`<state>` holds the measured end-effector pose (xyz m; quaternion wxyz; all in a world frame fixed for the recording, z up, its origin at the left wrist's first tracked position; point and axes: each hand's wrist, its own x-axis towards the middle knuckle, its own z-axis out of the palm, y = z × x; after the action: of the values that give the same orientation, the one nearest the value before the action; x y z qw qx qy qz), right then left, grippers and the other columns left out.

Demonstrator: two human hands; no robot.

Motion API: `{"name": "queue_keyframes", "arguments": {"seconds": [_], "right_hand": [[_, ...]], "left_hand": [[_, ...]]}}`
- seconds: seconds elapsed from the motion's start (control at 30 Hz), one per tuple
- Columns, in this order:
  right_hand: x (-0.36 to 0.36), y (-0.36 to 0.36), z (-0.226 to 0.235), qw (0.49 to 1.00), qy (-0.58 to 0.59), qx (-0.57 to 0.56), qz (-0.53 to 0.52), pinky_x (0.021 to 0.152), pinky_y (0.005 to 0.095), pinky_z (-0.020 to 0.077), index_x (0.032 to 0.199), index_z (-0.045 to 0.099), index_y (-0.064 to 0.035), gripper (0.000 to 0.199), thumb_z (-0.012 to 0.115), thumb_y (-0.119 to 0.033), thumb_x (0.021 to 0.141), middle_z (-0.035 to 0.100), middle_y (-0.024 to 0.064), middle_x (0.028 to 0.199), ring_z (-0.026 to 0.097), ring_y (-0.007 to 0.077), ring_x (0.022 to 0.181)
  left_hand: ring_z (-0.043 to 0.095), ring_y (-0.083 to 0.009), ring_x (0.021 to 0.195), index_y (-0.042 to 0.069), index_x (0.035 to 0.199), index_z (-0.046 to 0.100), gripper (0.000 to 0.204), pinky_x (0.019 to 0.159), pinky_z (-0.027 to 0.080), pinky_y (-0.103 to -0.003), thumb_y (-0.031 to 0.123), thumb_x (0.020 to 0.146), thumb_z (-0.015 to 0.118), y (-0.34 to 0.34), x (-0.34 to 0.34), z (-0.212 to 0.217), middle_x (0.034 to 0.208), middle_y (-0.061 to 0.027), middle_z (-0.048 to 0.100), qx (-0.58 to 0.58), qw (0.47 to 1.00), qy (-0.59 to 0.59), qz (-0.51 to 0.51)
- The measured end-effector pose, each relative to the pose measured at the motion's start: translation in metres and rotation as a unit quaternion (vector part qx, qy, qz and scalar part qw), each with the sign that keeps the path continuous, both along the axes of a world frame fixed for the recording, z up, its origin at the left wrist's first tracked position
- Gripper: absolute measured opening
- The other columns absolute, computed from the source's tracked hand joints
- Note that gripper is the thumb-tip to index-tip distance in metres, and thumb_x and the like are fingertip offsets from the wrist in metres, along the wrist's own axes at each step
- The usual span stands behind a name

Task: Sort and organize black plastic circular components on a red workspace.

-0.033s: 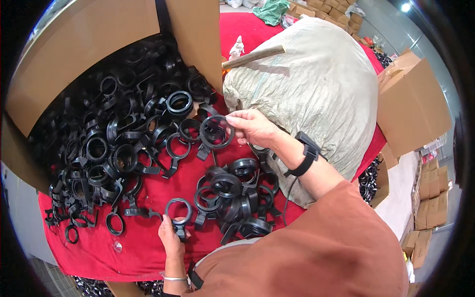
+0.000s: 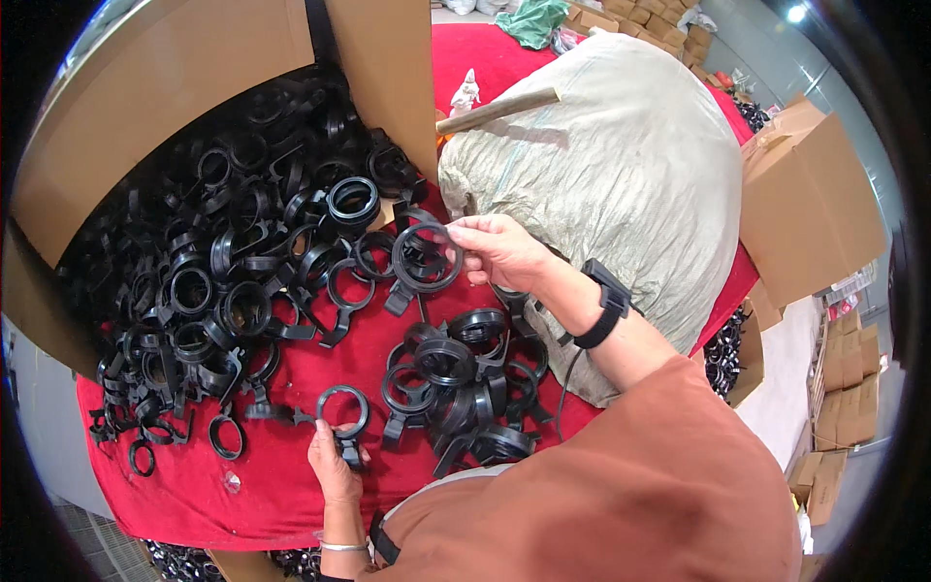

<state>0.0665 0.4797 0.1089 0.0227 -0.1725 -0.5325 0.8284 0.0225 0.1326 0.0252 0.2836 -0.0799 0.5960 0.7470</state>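
Low in front of me, my left hand (image 2: 335,466) is closed around the stem of a black plastic ring (image 2: 366,412), which stands upright above the fingers. Farther off, my right hand (image 2: 499,250) pinches the rim of a larger black ring with a short stem (image 2: 399,269) between thumb and fingers. Beneath that ring and to its left lies a big heap of similar black rings (image 2: 191,291), spilling from an open cardboard box (image 2: 175,87). A smaller pile of black rings (image 2: 444,361) sits between my two hands, close to my body.
A red cloth (image 2: 272,495) covers the table. To the right, a large whitish woven sack (image 2: 621,184) bulges, with a wooden stick (image 2: 499,110) lying against it. Another cardboard box (image 2: 815,194) stands beyond the sack. Stacked cartons (image 2: 849,388) line the far right.
The ring in my left hand has shifted slightly left and up. My right hand and its ring have barely moved.
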Motion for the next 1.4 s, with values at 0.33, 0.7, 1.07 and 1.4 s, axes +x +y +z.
{"name": "queue_keyframes", "arguments": {"seconds": [0.33,0.7,1.07,1.4], "right_hand": [[0.045,-0.113,0.034,0.985,-0.066,-0.011,0.159,0.048,0.0180,0.0361,0.126,0.046,0.0019,0.060,0.068,-0.030,0.080,0.062,0.0006,0.089,0.049,0.0034,0.064],[0.161,-0.063,0.103,0.976,0.055,0.029,-0.208,0.045,0.0183,0.0362,0.087,0.062,-0.0033,0.014,0.064,-0.016,0.081,0.059,-0.0007,0.071,0.049,0.0033,0.056],[0.246,-0.040,0.029,0.925,0.027,-0.006,-0.379,0.043,0.0242,0.0422,0.094,0.059,-0.0014,0.027,0.051,-0.027,0.090,0.060,0.0041,0.079,0.052,0.0102,0.056],[0.129,-0.016,-0.057,0.729,-0.203,0.508,-0.411,0.067,0.0415,0.0515,0.098,0.051,0.0050,0.031,0.059,-0.007,0.071,0.061,0.0246,0.084,0.064,0.0336,0.076]], "left_hand": [[0.054,-0.0076,0.078,0.002,0.093,0.056,0.021,0.070,0.044,-0.023,0.022,0.093,0.049,0.026,0.005,0.091,0.087,-0.0045,0.062,0.018,0.941,0.187,-0.281],[0.037,-0.0378,0.122,0.000,0.122,0.045,0.069,0.101,0.027,-0.049,0.035,0.069,0.070,0.091,0.046,0.120,0.129,-0.0190,0.042,-0.092,0.572,0.703,-0.413],[0.038,-0.0298,0.123,0.019,0.112,0.056,0.053,0.099,0.013,-0.067,0.028,0.062,0.073,0.121,0.086,0.065,0.123,-0.0086,0.049,-0.136,0.379,0.751,-0.524],[0.042,-0.0256,0.122,0.016,0.101,0.059,0.040,0.102,0.013,-0.063,0.005,0.062,0.063,0.116,0.081,0.065,0.113,-0.0095,0.056,-0.196,0.397,0.729,-0.521]]}}
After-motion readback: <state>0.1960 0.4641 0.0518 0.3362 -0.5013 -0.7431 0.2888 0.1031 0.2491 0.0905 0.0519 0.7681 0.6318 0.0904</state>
